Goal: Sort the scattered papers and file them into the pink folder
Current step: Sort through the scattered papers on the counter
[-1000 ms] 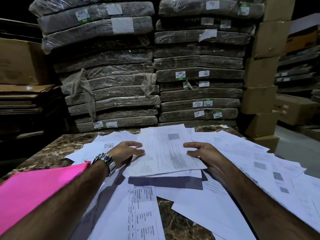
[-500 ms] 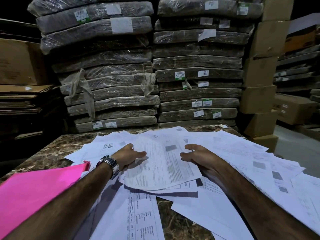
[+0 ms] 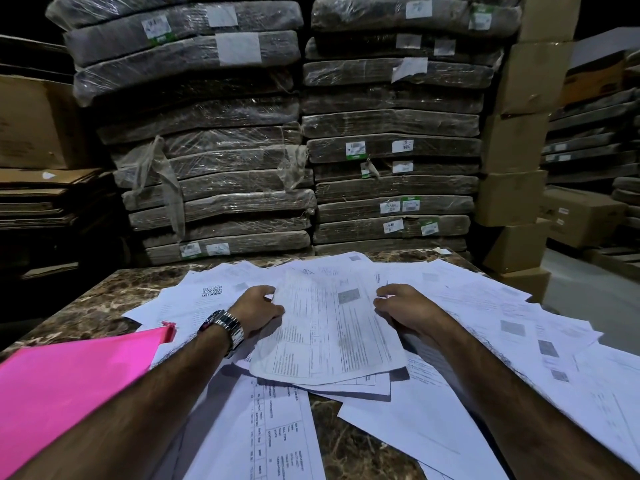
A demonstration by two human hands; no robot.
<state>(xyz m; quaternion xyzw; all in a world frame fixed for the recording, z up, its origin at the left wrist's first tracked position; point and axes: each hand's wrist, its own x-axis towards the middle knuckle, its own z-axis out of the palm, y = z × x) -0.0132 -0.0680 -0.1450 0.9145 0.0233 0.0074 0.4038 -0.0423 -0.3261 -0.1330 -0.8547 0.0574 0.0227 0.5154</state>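
A small stack of printed sheets [image 3: 329, 327] is raised off the table in the middle, tilted toward me. My left hand [image 3: 258, 311], with a metal watch on the wrist, grips the stack's left edge. My right hand [image 3: 401, 308] grips its right edge with curled fingers. More white papers [image 3: 519, 327] lie scattered flat all around and under the stack. The pink folder [image 3: 69, 386] lies closed at the near left, partly under my left forearm.
The papers lie on a brown marble table [image 3: 97, 299]. Behind it rise two tall stacks of plastic-wrapped flat bundles [image 3: 391, 150]. Cardboard boxes [image 3: 519, 143] stand at the right, flattened cartons [image 3: 52, 195] at the left.
Both hands closed on the edges of the middle stack and drew it together and upward; the sheets now stand more upright than a second ago.
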